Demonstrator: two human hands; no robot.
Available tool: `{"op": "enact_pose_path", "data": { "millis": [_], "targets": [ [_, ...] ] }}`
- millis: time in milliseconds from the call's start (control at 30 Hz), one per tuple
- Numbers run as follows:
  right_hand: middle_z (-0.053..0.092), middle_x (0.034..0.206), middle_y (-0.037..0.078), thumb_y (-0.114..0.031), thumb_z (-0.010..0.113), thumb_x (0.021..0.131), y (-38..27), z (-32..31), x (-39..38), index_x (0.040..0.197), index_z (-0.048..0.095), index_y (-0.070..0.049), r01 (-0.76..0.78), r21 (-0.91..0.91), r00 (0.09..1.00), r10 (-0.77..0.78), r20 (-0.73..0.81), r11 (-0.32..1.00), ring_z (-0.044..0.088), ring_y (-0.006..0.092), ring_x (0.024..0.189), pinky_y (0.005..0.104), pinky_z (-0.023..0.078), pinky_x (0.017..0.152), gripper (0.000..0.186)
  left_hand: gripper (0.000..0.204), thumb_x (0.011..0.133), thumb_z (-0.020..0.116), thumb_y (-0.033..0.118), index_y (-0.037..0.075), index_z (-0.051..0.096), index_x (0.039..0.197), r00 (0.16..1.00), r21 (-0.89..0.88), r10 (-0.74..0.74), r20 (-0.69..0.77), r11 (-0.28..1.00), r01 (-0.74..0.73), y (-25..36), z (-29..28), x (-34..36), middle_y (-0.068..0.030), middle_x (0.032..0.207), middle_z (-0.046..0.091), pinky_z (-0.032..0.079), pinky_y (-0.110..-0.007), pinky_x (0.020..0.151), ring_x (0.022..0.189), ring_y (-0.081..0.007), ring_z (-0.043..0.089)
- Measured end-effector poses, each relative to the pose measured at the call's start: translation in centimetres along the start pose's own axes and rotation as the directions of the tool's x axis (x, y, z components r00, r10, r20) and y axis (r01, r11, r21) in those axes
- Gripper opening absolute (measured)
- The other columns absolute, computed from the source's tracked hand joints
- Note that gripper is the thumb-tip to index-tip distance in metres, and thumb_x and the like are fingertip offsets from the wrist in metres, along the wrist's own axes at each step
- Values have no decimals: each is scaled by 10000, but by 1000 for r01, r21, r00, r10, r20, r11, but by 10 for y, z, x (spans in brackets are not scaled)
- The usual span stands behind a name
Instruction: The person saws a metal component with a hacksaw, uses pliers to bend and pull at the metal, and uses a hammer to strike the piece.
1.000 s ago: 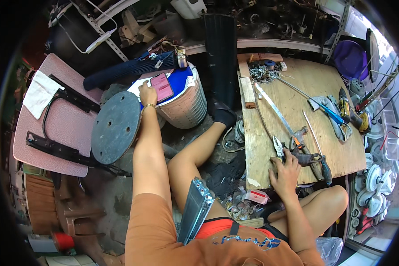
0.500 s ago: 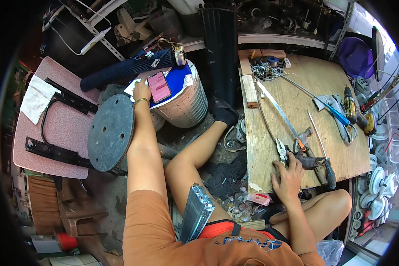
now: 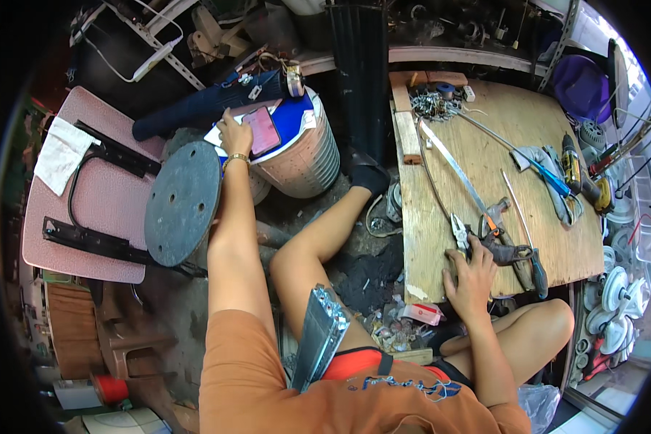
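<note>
The left hand is lying just beside the pink-screened phone atop the drum; whether it is gripping anything, I cannot tell. The right hand is spreading loosely over the handles of the pliers, which are lying toward the near left corner of the wooden bench. A hammer and a dark-handled screwdriver are crowding the pliers' right side. Farther right, a drill is lying beyond a grey glove. A round dark disc is flanking the left forearm, partly covering a pink panel.
</note>
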State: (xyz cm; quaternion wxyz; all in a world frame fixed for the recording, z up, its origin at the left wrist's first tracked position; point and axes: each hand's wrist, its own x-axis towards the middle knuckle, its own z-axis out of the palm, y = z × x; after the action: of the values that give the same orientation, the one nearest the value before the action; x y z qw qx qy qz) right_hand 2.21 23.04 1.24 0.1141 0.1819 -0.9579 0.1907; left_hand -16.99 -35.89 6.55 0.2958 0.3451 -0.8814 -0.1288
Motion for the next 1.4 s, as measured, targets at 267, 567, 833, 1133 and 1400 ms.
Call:
{"op": "enact_pose_path", "data": {
  "millis": [267, 567, 833, 1133, 1400],
  "targets": [
    [476, 1512, 159, -177, 803, 773, -10, -16, -14, 1179, 726, -156, 24, -50, 994, -30, -106, 998, 446, 386, 1324, 513, 352, 1060, 414, 788, 938, 710, 219, 35, 340, 1609, 843, -790, 413, 344, 613, 22, 22, -139, -223, -166, 1597, 428, 313, -457, 1221, 1493, -308, 398],
    [704, 974, 111, -174, 740, 858, -111, 44, -108, 994, 719, -84, 233, 598, 797, -503, 334, 767, 661, 317, 1022, 478, 504, 901, 164, 1616, 563, 976, 592, 58, -75, 1668, 799, -498, 281, 532, 867, 27, -100, -240, -500, -286, 1601, 338, 312, -527, 1225, 1467, -456, 378],
    [682, 1032, 174, -157, 812, 781, -145, 85, -160, 1006, 648, -33, 221, 688, 703, -602, 378, 691, 674, 412, 983, 488, 561, 864, 305, 1269, 661, 931, 440, -16, 255, 1632, 769, -507, 197, 608, 842, 185, -116, -251, -497, -257, 1499, 525, 455, -452, 1116, 1354, -359, 551],
    [667, 909, 136, -190, 738, 937, -132, 72, -162, 949, 650, -47, -329, 732, 591, -474, 652, 597, 644, 297, 866, 403, 518, 804, 169, 1058, 689, 886, 628, -7, 489, 1437, 913, -736, 3, 407, 593, 327, -196, -289, -488, -118, 1312, 594, 503, -391, 1008, 1139, -227, 613],
    [716, 841, 118, -295, 740, 960, -173, 84, -119, 974, 726, -35, -111, 753, 429, -652, 625, 649, 679, 231, 797, 388, 526, 743, 261, 978, 743, 844, 411, 56, 405, 1542, 963, -867, 2, 270, 435, 242, -220, -316, -478, -191, 1467, 527, 524, -632, 1073, 1236, -357, 622]
  ]
}}
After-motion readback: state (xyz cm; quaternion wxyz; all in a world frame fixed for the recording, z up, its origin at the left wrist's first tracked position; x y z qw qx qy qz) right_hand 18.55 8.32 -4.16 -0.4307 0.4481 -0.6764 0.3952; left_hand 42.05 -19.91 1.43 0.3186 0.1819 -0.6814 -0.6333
